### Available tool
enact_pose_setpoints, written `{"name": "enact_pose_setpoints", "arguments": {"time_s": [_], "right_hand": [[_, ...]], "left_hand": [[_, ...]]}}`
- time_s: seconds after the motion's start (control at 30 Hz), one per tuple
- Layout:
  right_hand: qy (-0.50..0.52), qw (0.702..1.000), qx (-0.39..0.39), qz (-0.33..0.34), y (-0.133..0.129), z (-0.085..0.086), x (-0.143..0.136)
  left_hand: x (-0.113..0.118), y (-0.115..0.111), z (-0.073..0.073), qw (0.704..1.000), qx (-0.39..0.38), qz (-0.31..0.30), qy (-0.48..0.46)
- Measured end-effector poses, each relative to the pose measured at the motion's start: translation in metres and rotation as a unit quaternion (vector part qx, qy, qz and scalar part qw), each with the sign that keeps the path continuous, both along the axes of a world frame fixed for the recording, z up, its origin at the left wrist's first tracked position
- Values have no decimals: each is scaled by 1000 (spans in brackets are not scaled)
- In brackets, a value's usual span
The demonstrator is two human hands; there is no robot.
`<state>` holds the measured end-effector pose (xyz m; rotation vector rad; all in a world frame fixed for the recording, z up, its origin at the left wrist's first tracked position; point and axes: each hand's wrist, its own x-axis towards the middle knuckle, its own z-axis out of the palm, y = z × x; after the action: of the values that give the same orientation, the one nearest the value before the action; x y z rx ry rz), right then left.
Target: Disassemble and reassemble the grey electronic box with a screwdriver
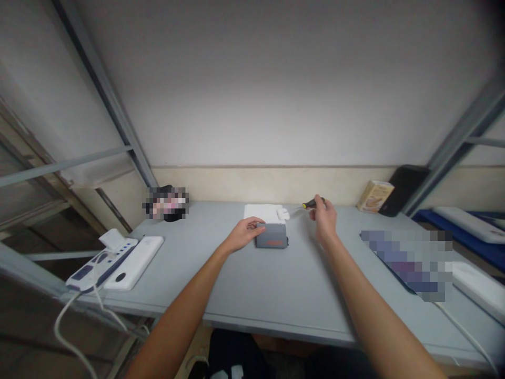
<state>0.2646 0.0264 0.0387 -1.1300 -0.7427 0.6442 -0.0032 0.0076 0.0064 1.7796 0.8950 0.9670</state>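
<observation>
Near the middle of the grey desk (244, 284) lies a small grey case (271, 236) with red marking on its front. My left hand (248, 233) grips the case at its left end, thumb on top. My right hand (324, 216) is raised to the right, its fingers closed round the dark handle of a screwdriver (310, 204) with a yellow band. The thin shaft points left toward a small white object (283, 213). That object sits at the right end of a white sheet (260, 212) behind the case.
A power strip (104, 263) and a flat white box (136, 263) lie at the left. Cables hang over the front edge. A yellowish box (374, 196) and a black case (405, 189) stand at the back right. Blurred items are on both sides.
</observation>
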Motion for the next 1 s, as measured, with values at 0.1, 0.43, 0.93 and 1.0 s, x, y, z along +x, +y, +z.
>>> {"name": "enact_pose_setpoints", "arguments": {"time_s": [0.1, 0.43, 0.93, 1.0], "right_hand": [[-23, 1000, 5, 21, -3, 3, -2], [-295, 947, 108, 65, -41, 21, -40], [-458, 863, 203, -61, -50, 0, -46], [-469, 857, 209, -47, -51, -1, -48]], "left_hand": [[0, 0, -4, 992, 82, 49, 79], [1, -1, -9, 963, 196, 50, 176], [3, -1, -6, 952, 239, 23, 190], [3, -1, -6, 953, 238, 23, 187]]}}
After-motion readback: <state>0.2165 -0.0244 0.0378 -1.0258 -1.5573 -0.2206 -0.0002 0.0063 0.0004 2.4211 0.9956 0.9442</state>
